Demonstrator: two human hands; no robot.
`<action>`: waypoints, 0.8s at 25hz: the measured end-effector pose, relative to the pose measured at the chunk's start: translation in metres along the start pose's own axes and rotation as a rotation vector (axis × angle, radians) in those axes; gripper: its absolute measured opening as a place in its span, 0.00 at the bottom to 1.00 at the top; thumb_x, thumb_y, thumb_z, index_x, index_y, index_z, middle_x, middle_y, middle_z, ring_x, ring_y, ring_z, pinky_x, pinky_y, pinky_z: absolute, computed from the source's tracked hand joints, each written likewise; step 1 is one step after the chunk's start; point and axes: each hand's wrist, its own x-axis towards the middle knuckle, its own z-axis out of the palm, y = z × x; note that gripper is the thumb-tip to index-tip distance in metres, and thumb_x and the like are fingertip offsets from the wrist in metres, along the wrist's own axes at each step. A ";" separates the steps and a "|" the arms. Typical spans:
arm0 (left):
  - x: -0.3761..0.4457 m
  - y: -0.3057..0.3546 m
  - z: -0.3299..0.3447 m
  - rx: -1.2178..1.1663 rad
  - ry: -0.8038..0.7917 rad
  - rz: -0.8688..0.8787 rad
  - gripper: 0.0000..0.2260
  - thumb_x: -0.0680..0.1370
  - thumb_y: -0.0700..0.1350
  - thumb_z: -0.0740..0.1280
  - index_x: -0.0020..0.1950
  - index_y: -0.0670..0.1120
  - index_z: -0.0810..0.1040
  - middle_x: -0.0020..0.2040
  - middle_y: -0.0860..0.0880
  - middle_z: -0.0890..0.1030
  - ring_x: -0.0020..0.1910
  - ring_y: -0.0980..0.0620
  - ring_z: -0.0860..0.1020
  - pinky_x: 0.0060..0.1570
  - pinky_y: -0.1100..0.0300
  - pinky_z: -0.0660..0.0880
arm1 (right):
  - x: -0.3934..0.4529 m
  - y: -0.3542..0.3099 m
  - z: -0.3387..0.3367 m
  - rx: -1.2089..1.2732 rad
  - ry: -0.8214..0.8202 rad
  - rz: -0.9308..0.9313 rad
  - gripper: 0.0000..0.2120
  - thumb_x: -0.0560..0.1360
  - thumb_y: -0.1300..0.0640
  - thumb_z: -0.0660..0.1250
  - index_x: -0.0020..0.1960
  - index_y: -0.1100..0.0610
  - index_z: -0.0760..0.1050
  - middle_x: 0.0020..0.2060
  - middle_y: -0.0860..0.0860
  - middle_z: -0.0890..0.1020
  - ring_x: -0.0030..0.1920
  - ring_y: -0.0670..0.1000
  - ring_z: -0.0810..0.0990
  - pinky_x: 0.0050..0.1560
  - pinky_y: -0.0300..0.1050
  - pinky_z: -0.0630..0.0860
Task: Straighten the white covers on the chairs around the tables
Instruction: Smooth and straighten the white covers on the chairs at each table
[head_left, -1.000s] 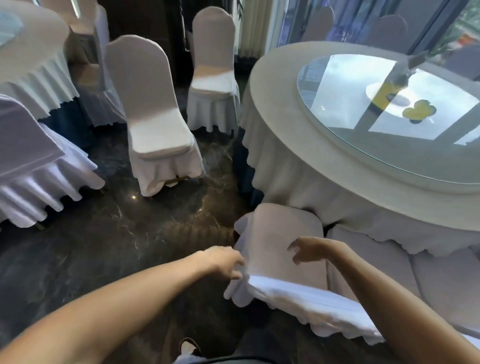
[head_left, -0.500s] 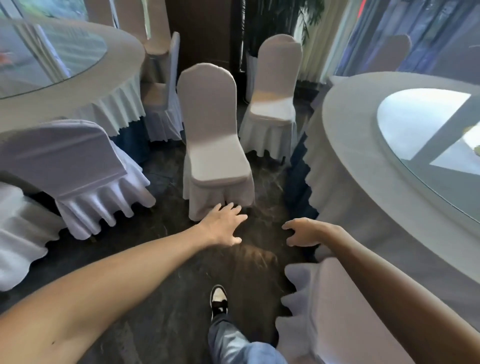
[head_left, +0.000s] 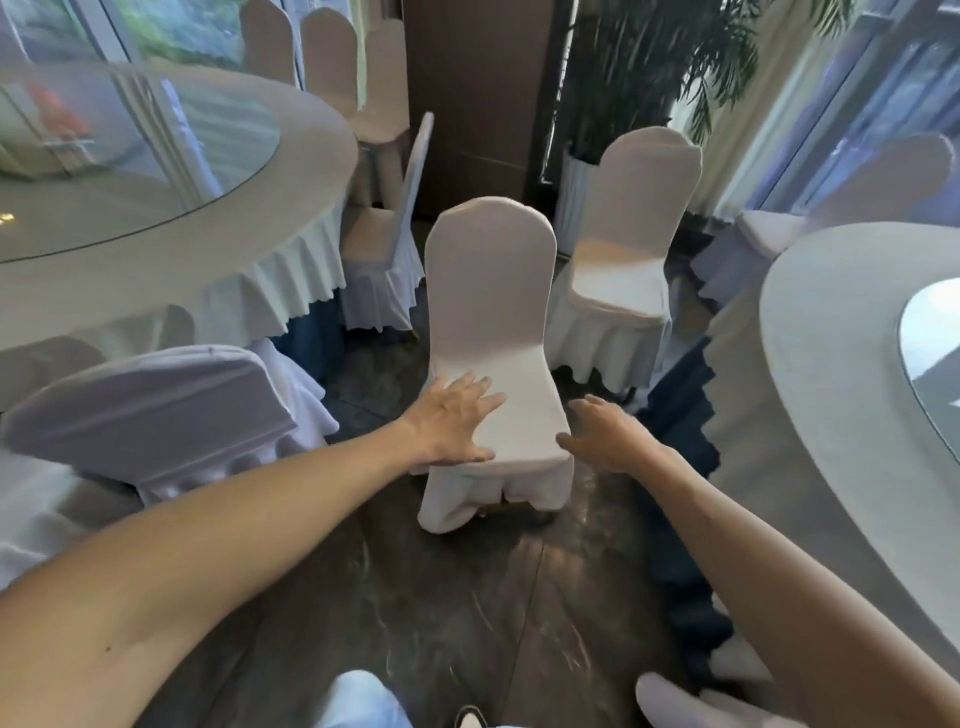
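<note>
A white fabric-covered banquet chair (head_left: 493, 332) stands on the dark marble floor (head_left: 441, 597) between two round cloth-draped worktops. The left hand (head_left: 452, 421) lies flat on its seat, fingers spread, apparently to smooth the cover. The right hand (head_left: 602, 434) hovers released beside the seat corner, likely to tug the skirt.

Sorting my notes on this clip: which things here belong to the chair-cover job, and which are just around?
Job:
left hand, flat on the seat
right hand, open by the seat's corner
middle chair's cover
other covered chairs, e.g.

Just around:
potted plant
glass turntable
dark floor
</note>
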 end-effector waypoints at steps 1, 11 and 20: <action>0.019 -0.030 -0.002 -0.010 0.013 0.002 0.38 0.73 0.66 0.65 0.78 0.50 0.60 0.77 0.44 0.63 0.76 0.43 0.60 0.73 0.42 0.58 | 0.025 -0.016 -0.009 0.002 0.054 0.011 0.31 0.72 0.37 0.62 0.69 0.54 0.69 0.65 0.53 0.75 0.64 0.57 0.74 0.63 0.59 0.73; 0.181 -0.283 -0.022 -0.152 0.021 0.078 0.41 0.71 0.68 0.68 0.78 0.52 0.59 0.76 0.46 0.67 0.70 0.45 0.71 0.65 0.45 0.72 | 0.230 -0.136 -0.073 0.153 0.372 0.207 0.31 0.74 0.39 0.63 0.69 0.56 0.64 0.63 0.55 0.70 0.63 0.60 0.73 0.58 0.57 0.73; 0.347 -0.405 -0.033 -0.243 -0.054 0.132 0.38 0.73 0.66 0.68 0.78 0.52 0.62 0.74 0.48 0.69 0.70 0.47 0.71 0.66 0.47 0.71 | 0.411 -0.143 -0.122 0.348 0.377 0.339 0.32 0.71 0.37 0.64 0.68 0.53 0.65 0.60 0.50 0.72 0.61 0.56 0.73 0.57 0.57 0.76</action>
